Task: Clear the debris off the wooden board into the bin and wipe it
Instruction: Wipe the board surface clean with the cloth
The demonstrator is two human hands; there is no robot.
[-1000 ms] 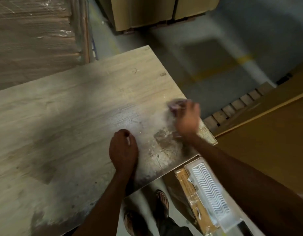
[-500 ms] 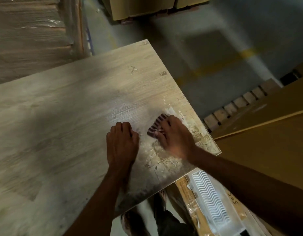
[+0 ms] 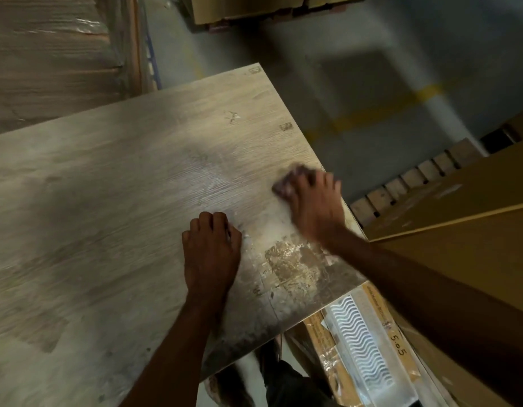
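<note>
Two hands are on the board, and only one has moved: the right hand has swept from the scuffed patch near the board's near right corner, where it was half a second ago, out toward the right edge, and it is blurred with speed. It is closed over a small dark cloth, of which only a bit shows past the fingers on the far side (its pattern is lost in the blur). The left hand has stayed where it was, fingers curled under and knuckles down on the board a little in from the near edge; whether it holds anything I cannot tell. It seems to be steadying the board. A pale dusty smear lies between the two hands, and the rough patch at the near right corner looks unchanged. I judge this to be the wiping stage, with the strokes pushing dust off the right edge. No bin can be made out, so where the dust lands is uncertain. The corner likely needs more passes.
</note>
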